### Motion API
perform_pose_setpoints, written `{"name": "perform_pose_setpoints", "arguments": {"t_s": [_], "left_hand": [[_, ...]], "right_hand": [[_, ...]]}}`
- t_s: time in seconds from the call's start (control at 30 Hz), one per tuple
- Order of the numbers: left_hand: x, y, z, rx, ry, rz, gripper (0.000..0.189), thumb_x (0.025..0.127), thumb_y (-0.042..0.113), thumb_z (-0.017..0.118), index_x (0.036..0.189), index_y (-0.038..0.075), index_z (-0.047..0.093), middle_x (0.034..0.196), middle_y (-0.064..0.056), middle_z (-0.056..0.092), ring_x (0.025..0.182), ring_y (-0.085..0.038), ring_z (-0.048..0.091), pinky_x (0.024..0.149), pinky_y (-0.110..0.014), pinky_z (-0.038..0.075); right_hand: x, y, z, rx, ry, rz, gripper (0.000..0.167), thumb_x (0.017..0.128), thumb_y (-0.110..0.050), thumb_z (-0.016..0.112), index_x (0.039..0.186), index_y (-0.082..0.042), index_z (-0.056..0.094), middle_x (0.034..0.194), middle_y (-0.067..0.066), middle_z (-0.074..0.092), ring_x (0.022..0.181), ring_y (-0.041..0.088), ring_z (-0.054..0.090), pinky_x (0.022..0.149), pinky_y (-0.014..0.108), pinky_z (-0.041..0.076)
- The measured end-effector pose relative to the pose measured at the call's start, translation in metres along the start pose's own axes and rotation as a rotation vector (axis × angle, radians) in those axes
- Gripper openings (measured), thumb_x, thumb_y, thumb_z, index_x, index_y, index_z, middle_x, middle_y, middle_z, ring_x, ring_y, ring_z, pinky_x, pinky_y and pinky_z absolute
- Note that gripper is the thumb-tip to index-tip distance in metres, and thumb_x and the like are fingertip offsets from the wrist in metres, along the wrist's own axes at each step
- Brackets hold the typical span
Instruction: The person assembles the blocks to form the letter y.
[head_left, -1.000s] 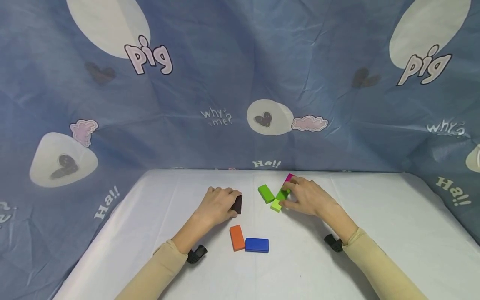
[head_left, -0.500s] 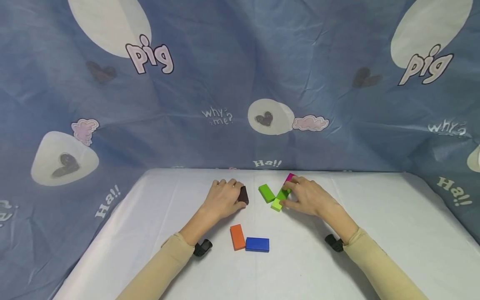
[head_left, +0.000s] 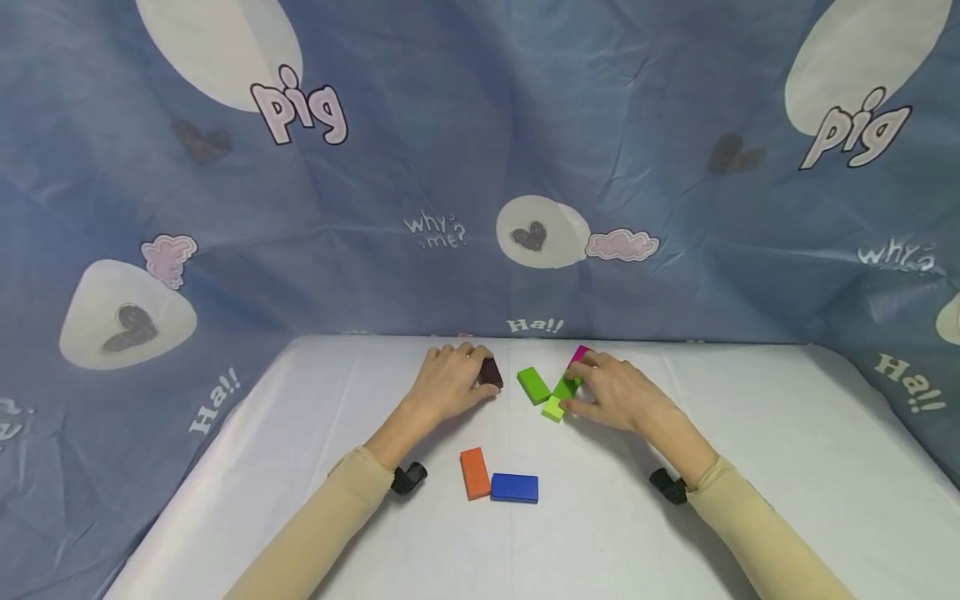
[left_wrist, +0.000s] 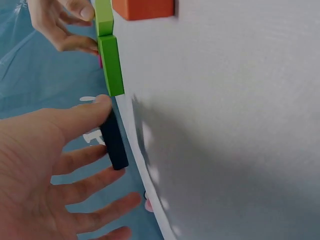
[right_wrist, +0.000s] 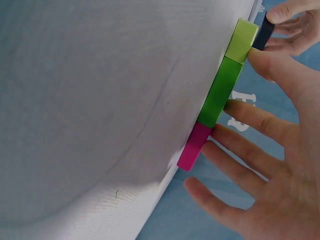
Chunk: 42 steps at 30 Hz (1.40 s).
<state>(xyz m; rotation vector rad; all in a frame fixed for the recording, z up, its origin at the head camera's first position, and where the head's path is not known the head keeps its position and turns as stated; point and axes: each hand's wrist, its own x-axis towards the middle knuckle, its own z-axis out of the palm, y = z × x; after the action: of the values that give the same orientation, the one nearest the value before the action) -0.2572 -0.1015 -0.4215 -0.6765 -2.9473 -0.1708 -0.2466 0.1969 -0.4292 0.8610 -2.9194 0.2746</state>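
Note:
My left hand (head_left: 450,379) pinches a dark, nearly black block (head_left: 491,373) between thumb and fingers, left of a green block (head_left: 533,386). In the left wrist view the dark block (left_wrist: 114,140) stands near that green block's end (left_wrist: 111,65). My right hand (head_left: 618,392) rests its thumb and fingertips along a row of blocks: lime (right_wrist: 242,41), darker green (right_wrist: 220,92) and magenta (right_wrist: 194,146). The thumb tip is at the lime block, with fingers reaching the green and magenta ones. The lone green block leans toward this row, forming a V shape.
Nearer the person, an orange block (head_left: 475,473) and a blue block (head_left: 514,488) lie corner to corner on the white-covered table (head_left: 585,542). A blue printed cloth (head_left: 375,283) hangs behind the table's far edge. Black wrist cameras (head_left: 409,478) sit under both forearms.
My left hand has carried the dark block away from the body and slightly right, turning it so that it tilts. The right hand and the other blocks have stayed in place.

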Motion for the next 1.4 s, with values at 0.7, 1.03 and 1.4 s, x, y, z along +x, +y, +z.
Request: {"name": "perform_pose_setpoints", "arguments": {"t_s": [0.7,1.03,1.4], "left_hand": [[0.032,0.008,0.009,0.075,0.084,-0.017,0.059,0.096,0.055,0.078,0.141,0.018,0.068,0.139,-0.014,0.072,0.131,-0.050,0.059,0.116,-0.070,0.038],[0.038,0.011,0.013,0.073,0.068,-0.029,0.059,0.095,0.056,0.078,0.140,0.019,0.068,0.133,-0.012,0.074,0.122,-0.044,0.064,0.111,-0.065,0.042],[0.041,0.012,0.016,0.051,0.006,-0.060,0.059,0.096,0.053,0.079,0.140,0.016,0.068,0.132,-0.014,0.074,0.121,-0.043,0.065,0.110,-0.065,0.044]], "right_hand": [[-0.001,0.000,0.002,-0.004,0.005,-0.005,0.045,0.095,-0.046,0.078,0.124,-0.012,0.076,0.122,0.014,0.072,0.104,0.031,0.071,0.092,0.057,0.061],[0.000,0.000,0.001,-0.007,-0.012,0.005,0.045,0.095,-0.048,0.078,0.124,-0.012,0.076,0.122,0.016,0.072,0.102,0.031,0.072,0.091,0.058,0.061],[0.000,0.001,0.000,-0.009,-0.006,0.013,0.045,0.095,-0.048,0.078,0.124,-0.013,0.076,0.121,0.013,0.072,0.102,0.030,0.071,0.092,0.057,0.061]]}}
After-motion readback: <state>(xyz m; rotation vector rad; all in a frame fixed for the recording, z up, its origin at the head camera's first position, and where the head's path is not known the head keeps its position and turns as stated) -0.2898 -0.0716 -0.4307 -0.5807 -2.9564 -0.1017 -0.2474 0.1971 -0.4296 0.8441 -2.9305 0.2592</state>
